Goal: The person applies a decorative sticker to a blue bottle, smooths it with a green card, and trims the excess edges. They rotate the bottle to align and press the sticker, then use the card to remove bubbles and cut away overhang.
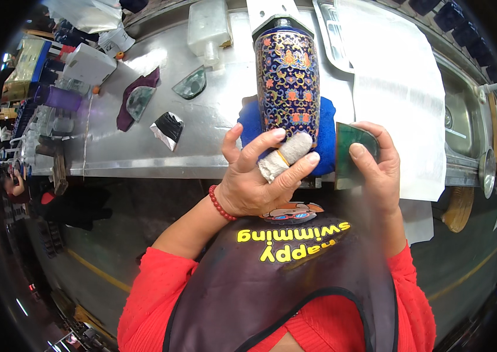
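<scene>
A dark blue bottle (288, 82) with an orange and gold floral pattern lies on a bright blue cloth (328, 126), its neck pointing away from me. My left hand (254, 179) has its fingertips at the bottle's near end. One of its fingers is wrapped in a whitish cover with a yellow band, and its little finger sticks out to the side. To the right of the bottle, my right hand (380, 167) pinches a dark green translucent scraper (348, 154) between thumb and fingers. The scraper stands apart from the bottle.
On the metal table (201, 138) at left lie two more green scrapers, one (190, 83) bare and one (139, 102) on purple cloth. A black-and-silver packet (168, 130) lies nearer. A clear bottle (208, 29) is behind. White paper (398, 100) and a sink (458, 111) are at right.
</scene>
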`<state>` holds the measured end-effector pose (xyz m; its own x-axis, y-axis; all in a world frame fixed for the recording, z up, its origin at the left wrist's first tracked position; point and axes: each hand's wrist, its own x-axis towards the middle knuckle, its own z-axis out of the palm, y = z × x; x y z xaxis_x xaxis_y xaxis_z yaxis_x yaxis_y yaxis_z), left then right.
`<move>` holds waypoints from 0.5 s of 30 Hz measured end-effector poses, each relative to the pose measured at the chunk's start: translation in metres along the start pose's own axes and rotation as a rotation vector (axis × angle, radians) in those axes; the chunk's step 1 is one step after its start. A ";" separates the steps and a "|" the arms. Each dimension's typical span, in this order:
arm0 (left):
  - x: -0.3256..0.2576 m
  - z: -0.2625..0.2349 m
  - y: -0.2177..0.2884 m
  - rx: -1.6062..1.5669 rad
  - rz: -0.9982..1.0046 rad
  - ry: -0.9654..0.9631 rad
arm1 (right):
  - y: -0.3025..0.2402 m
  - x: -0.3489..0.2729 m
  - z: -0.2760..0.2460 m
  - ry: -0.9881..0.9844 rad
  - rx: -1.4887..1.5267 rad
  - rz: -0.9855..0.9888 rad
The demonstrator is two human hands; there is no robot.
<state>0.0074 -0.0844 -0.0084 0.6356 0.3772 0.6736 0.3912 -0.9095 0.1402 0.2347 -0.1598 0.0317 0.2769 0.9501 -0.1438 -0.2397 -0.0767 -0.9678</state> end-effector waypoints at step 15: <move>-0.013 -0.001 -0.019 0.030 -0.201 0.053 | -0.011 0.021 0.027 -0.197 -1.165 -0.854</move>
<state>-0.0093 -0.0727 -0.0190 0.5075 0.5400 0.6714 0.5264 -0.8112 0.2546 0.2177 -0.1304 0.0448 -0.2070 0.8489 0.4863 0.8304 0.4153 -0.3715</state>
